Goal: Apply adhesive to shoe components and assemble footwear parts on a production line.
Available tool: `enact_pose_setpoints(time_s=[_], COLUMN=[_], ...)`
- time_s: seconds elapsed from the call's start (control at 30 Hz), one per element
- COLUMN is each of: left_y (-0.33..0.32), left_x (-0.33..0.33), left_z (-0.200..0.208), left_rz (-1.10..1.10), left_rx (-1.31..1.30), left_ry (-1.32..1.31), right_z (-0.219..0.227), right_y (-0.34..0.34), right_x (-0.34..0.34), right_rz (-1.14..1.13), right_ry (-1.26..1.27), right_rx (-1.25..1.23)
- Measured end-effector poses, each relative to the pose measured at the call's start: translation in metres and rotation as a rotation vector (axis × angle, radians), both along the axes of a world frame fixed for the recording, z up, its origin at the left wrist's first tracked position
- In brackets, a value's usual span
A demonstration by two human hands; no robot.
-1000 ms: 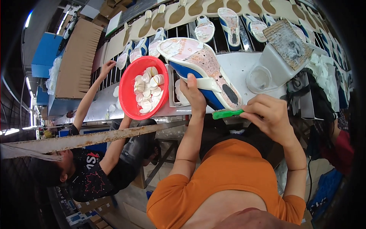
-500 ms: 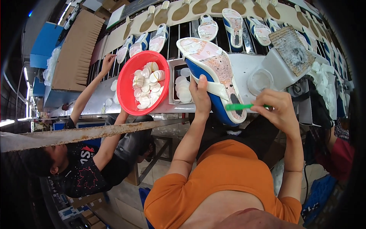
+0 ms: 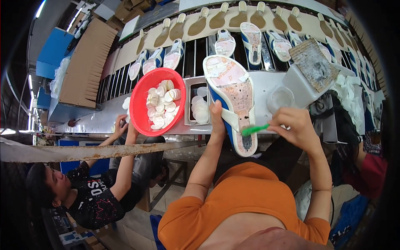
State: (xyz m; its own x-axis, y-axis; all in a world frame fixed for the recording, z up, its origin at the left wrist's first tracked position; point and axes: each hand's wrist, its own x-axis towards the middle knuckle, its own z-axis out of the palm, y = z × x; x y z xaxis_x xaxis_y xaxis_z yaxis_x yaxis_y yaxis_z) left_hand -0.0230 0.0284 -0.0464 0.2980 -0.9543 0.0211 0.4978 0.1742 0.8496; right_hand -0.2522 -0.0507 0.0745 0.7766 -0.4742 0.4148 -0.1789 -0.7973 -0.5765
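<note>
My left hand [image 3: 217, 118] grips a blue-and-white wedge sandal [image 3: 231, 98] by its side, sole facing up, over the front of the metal bench [image 3: 104, 118]. My right hand [image 3: 293, 127] holds a green brush [image 3: 255, 129]. The brush tip rests on the heel end of the sandal's sole, where the surface looks darker. The sole's pinkish middle is mottled.
A red bowl [image 3: 143, 121] of white round pads and a small metal tray [image 3: 199, 107] of the same sit left of the sandal. A white tub [image 3: 280, 97] and a box stand right. Rows of sandals [image 3: 250, 39] lie on a rack behind. Another person's hands [image 3: 121, 125] reach the bench at left.
The sandal has swung from lying across to pointing away from me. My right hand has brought the brush from beside the sandal onto its heel end.
</note>
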Motion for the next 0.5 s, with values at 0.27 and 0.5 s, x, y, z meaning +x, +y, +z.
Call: enact_pose_setpoints(time_s=[0.27, 0.5], left_y=[-0.001, 0.003], left_x=[-0.007, -0.011], left_z=[0.0, -0.011], left_rz=[-0.07, -0.06], left_rx=[-0.069, -0.039], left_ry=[-0.127, -0.182], right_z=[0.021, 0.014], right_y=[-0.05, -0.046], right_x=[0.022, 0.021], right_rz=[-0.201, -0.203], right_ry=[-0.117, -0.069], right_rx=[-0.013, -0.112])
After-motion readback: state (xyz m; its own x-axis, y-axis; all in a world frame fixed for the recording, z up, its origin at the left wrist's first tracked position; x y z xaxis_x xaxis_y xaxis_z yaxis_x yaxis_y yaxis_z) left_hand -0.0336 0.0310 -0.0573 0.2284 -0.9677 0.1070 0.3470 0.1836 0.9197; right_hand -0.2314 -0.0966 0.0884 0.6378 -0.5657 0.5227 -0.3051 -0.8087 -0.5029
